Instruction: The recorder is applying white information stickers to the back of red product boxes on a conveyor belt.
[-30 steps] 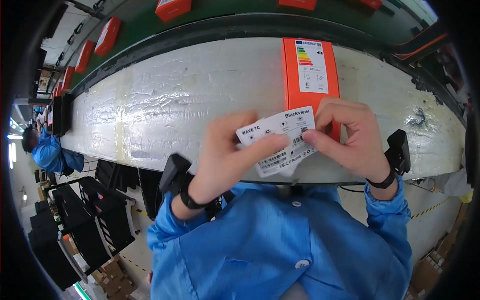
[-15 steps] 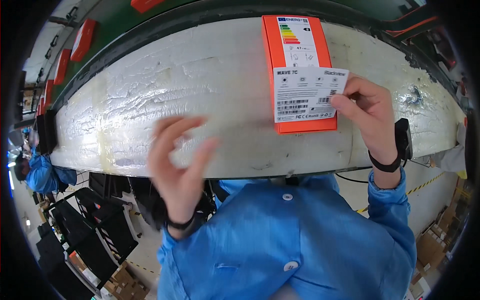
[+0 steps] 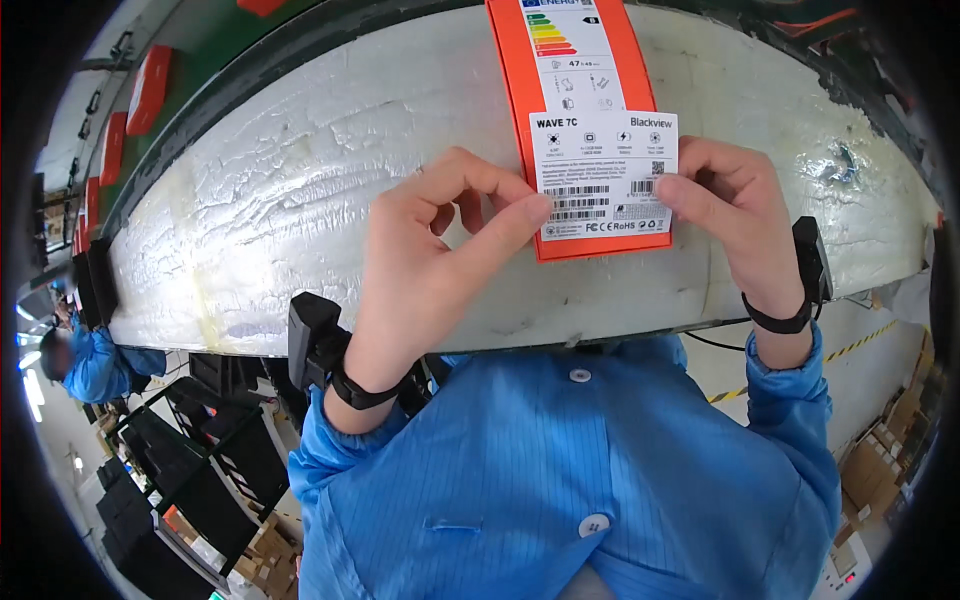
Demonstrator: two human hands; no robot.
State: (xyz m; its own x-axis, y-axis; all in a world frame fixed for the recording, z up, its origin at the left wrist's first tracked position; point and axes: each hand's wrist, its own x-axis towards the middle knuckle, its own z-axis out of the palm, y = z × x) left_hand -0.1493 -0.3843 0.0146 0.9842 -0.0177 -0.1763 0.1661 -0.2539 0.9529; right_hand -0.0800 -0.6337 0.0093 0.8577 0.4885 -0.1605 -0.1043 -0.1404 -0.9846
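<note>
An orange box (image 3: 636,72) lies on the bench, with a white energy label (image 3: 575,78) with coloured bars on its upper face. Over the lower part of the box is a white sticker label (image 3: 605,172) printed with text, icons and barcodes. My left hand (image 3: 430,250) pinches the label's left edge between thumb and index finger. At the opposite edge, my right hand (image 3: 735,215) grips the label with thumb and fingertips. Whether the label touches the box beneath it, I cannot tell.
The bench top (image 3: 290,190) is covered with wrinkled clear film. Beyond it runs a green surface (image 3: 205,90) carrying several orange boxes (image 3: 150,90). Black racks (image 3: 225,470) stand at lower left. A person in blue (image 3: 95,362) is at far left.
My left hand has come in from the left and closed on the label's left edge. My right hand keeps its grip. The box appears slightly higher and further left in view.
</note>
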